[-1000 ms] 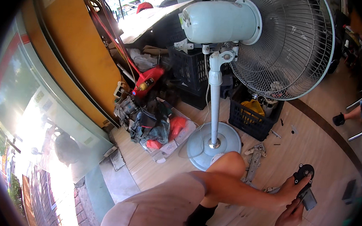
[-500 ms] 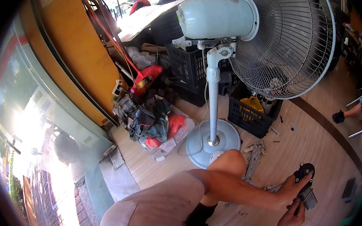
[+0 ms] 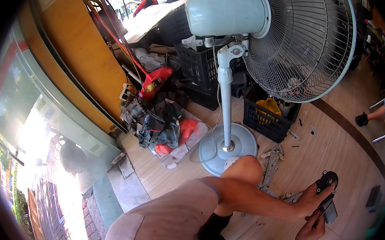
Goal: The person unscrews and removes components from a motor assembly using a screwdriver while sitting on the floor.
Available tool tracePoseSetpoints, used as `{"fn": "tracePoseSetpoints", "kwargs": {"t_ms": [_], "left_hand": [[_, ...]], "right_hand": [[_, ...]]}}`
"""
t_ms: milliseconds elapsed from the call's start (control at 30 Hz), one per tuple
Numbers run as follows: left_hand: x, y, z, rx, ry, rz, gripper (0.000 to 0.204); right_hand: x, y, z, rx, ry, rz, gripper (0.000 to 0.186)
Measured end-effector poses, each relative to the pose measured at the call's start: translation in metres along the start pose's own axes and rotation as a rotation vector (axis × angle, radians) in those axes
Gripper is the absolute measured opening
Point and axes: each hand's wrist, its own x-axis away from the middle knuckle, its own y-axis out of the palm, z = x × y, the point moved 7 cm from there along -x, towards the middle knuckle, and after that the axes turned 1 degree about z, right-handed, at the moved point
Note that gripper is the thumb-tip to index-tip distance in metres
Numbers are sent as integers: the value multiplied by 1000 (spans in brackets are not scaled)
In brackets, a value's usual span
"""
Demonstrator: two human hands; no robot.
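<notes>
My left hand [image 3: 313, 200] is closed round a black rounded housing [image 3: 330, 178] with screw lugs at its edge, the thumb lying across it. A grey box-shaped part [image 3: 330, 213] sticks out below the housing. Just under it, my right hand [image 3: 312, 228] has its fingers pinched together against the near side of the grey part. A thin pale line shows by those fingertips; whether it is a tool or an edge of the part, I cannot tell. Beside my left knee [image 3: 244, 170], a pale metal bracket-like part [image 3: 270, 168] lies on the floor.
A pale blue standing fan [image 3: 226, 91] rises ahead on a round base [image 3: 207, 159]. Behind it is a black crate [image 3: 270, 125] with a yellow item. Cloths and red bags [image 3: 187, 131] are heaped left. A dark block [image 3: 373, 198] lies right; a seated person's leg [image 3: 373, 117] shows farther off.
The view has shifted slightly. Both hands keep their hold on the black housing and grey part, which look nearly unmoved.
</notes>
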Motion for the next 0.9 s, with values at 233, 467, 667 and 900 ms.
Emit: {"fn": "tracePoseSetpoints", "kwargs": {"t_ms": [233,467,667,900], "left_hand": [[-5,2,-6,41,28,-14,52],[2,2,4,14,-1,-10,49],[1,5,4,78,13,-25,51],[5,6,9,38,-30,-9,51]], "right_hand": [[1,1,0,33,-22,29,28],[1,0,-3,77,-19,66,34],[3,-2,-1,78,-23,139,33],[6,-4,10,-22,154,150,28]]}}
